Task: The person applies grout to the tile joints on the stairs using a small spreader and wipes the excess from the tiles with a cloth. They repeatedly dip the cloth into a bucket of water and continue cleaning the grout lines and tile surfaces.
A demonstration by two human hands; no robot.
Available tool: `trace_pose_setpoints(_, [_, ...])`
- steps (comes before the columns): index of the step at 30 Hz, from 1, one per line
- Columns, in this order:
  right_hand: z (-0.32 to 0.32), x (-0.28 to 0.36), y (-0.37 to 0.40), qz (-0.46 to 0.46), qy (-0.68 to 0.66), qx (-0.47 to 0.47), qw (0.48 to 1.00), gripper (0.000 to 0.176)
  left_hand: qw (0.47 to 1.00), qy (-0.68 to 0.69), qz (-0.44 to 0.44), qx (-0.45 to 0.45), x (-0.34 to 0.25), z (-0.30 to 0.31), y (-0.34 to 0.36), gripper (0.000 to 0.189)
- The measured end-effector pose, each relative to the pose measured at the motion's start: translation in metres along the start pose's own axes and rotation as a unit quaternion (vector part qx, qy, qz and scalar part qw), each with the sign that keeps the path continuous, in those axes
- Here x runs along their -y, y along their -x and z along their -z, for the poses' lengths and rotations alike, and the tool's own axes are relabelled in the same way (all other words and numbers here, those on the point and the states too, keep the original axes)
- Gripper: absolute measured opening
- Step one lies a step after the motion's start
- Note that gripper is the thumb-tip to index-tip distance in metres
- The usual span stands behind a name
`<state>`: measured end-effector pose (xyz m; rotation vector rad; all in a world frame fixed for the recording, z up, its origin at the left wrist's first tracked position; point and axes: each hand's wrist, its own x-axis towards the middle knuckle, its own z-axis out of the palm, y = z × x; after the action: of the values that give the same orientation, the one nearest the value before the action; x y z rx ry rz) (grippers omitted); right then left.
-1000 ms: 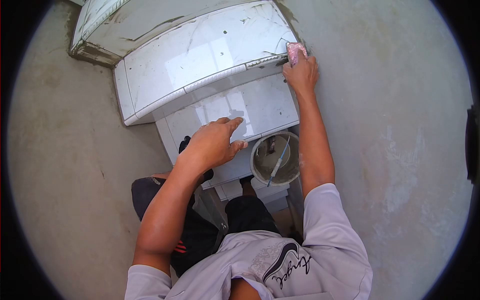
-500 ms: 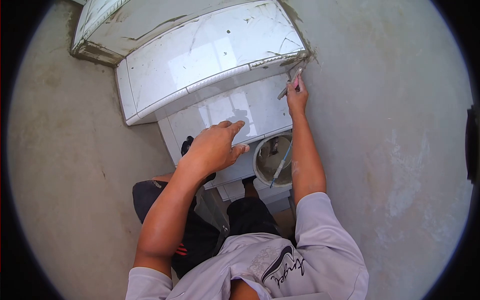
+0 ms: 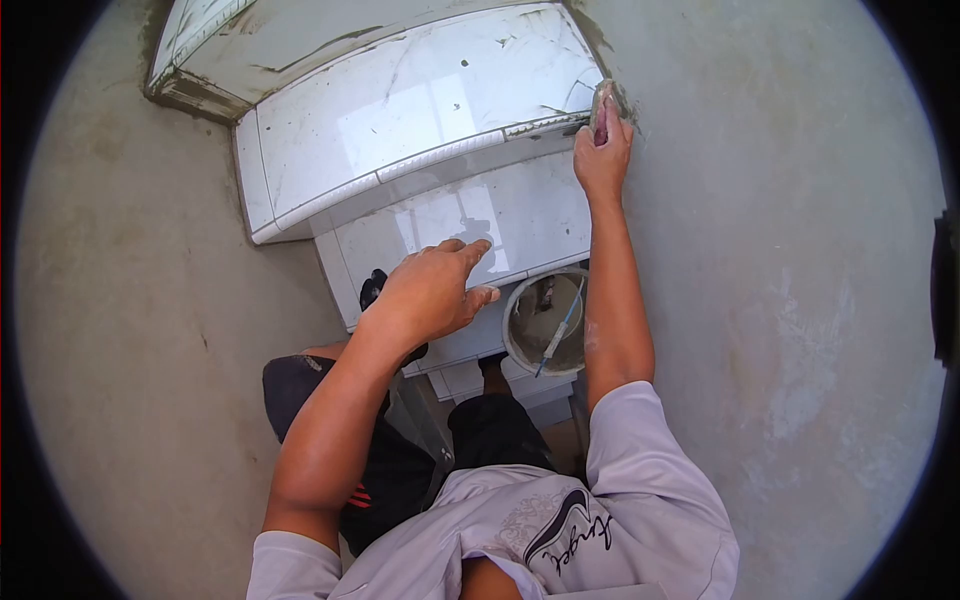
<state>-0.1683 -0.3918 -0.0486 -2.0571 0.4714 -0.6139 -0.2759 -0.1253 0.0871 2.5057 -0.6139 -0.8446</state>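
Note:
My right hand (image 3: 604, 160) is closed around a flat grey-and-pink tool (image 3: 601, 118), smeared with mortar. I cannot tell its exact kind. The tool is right at the corner where the front edge of the white tiled step (image 3: 440, 90) meets the plastered wall. Over the lower tiled tread (image 3: 550, 210), my left hand (image 3: 430, 285) is held out with thumb and fingers apart, holding nothing. Pale dust marks its fingertips.
A round bucket (image 3: 512, 345) stands beside my right forearm, with a blue-ended stick (image 3: 560, 335) leaning across it and grey material inside. Bare plastered wall (image 3: 780, 250) rises on the right. Mortar smears mark the higher riser (image 3: 290, 50). A dark object (image 3: 372, 288) shows behind my left wrist.
My right hand has moved up and forward with the tool, from over the lower tread to the upper step's wall corner. My left hand has stayed in place.

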Motion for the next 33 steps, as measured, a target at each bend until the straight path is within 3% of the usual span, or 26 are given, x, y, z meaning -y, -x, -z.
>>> trace_pose_setpoints(3, [0.005,-0.003,-0.037,0.219,0.223,0.028,0.949,0.06,1.0,0.015,0.012,0.015,-0.003,0.008,0.001,0.061])
trace_pose_setpoints(4, [0.006,0.017,-0.047,0.212,0.218,0.082,0.949,0.058,1.0,0.013,0.009,0.011,-0.003,0.007,0.0,0.062])
trace_pose_setpoints(7, [-0.015,0.024,-0.093,0.305,0.276,0.165,0.897,0.054,1.0,0.009,0.003,0.008,-0.004,0.004,-0.001,0.063])
trace_pose_setpoints(10, [-0.021,0.017,-0.11,0.299,0.315,0.253,0.865,0.053,1.0,0.013,0.004,0.017,-0.006,0.003,-0.005,0.063])
trace_pose_setpoints(14, [0.0,-0.018,-0.079,0.294,0.282,0.244,0.88,0.049,0.999,0.027,0.004,0.019,-0.006,0.007,-0.004,0.062])
trace_pose_setpoints(19, [0.024,-0.05,-0.004,0.244,0.201,0.167,0.934,0.054,0.999,0.026,0.019,0.01,-0.001,0.018,0.0,0.063])
trace_pose_setpoints(22, [0.029,-0.066,0.015,0.178,0.221,0.176,0.943,0.058,1.0,0.025,0.011,-0.005,0.002,0.017,0.002,0.063])
trace_pose_setpoints(26, [0.03,-0.046,0.001,0.259,0.162,0.073,0.949,0.063,1.0,0.023,0.004,-0.006,0.003,0.009,0.001,0.063])
trace_pose_setpoints(29, [0.022,-0.027,-0.015,0.245,0.171,0.052,0.953,0.065,1.0,0.023,0.002,0.006,0.001,0.007,-0.001,0.063])
trace_pose_setpoints(30, [0.016,-0.033,-0.008,0.234,0.179,0.055,0.954,0.065,1.0,0.025,0.003,0.009,-0.001,0.008,-0.002,0.063])
trace_pose_setpoints(33, [0.011,-0.046,0.024,0.151,0.058,0.203,0.966,0.063,1.0,0.013,0.015,0.012,-0.004,0.012,-0.001,0.063])
